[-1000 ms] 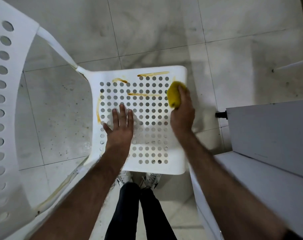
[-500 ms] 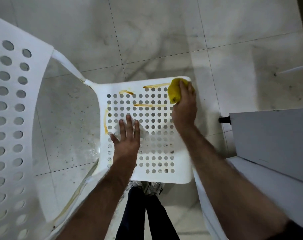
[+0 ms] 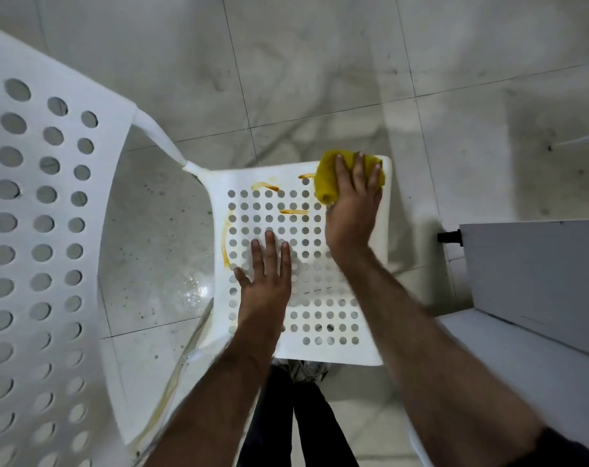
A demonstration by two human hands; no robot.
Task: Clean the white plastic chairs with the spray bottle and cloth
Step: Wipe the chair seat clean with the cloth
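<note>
A white plastic chair lies below me, its perforated seat [image 3: 320, 315] in the middle and its perforated backrest [image 3: 43, 230] at the left. Orange-brown streaks [image 3: 265, 187] mark the seat's far and left edges. My right hand [image 3: 353, 203] presses a yellow cloth [image 3: 326, 178] flat on the seat's far right corner. Fingers spread, my left hand [image 3: 266, 284] rests palm-down on the seat's middle, holding nothing. No spray bottle is in view.
A pale tiled floor [image 3: 320, 79] surrounds the chair, with a wet patch [image 3: 192, 291] between seat and backrest. A white cabinet or ledge [image 3: 539, 291] stands close at the right. My legs and shoes [image 3: 306, 372] are under the seat's near edge.
My right hand has slid the yellow cloth from the seat's right side up to its far right corner and flattened over it. The left hand stayed on the seat.
</note>
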